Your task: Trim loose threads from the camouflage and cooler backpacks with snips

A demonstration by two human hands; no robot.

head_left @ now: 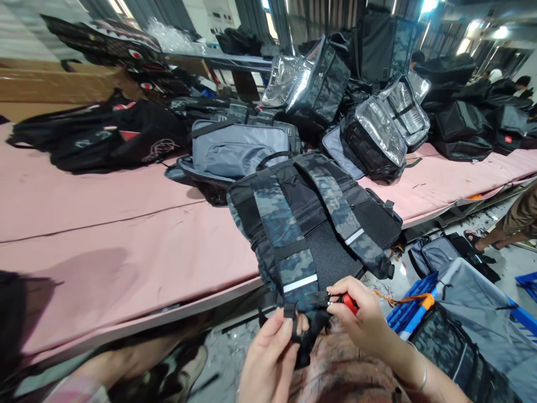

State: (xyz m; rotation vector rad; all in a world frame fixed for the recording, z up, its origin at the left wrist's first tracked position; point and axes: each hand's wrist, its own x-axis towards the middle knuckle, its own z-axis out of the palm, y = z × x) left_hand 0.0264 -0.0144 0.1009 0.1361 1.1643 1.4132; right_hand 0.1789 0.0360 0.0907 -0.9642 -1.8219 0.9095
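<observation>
A dark camouflage backpack (310, 224) lies back-side up on the pink table (104, 235), its shoulder straps running toward me. My left hand (268, 358) pinches the lower end of the left strap (293, 291) below its reflective band. My right hand (364, 319) is closed round a small red-handled tool (347, 302), whose metal tip touches the strap end just beside my left fingers.
Grey, black and camouflage bags (235, 151) are piled along the far side of the table, some wrapped in clear plastic (381, 123). A blue crate (415, 308) with bags stands on the floor at right. Another person's leg (512, 224) shows at far right.
</observation>
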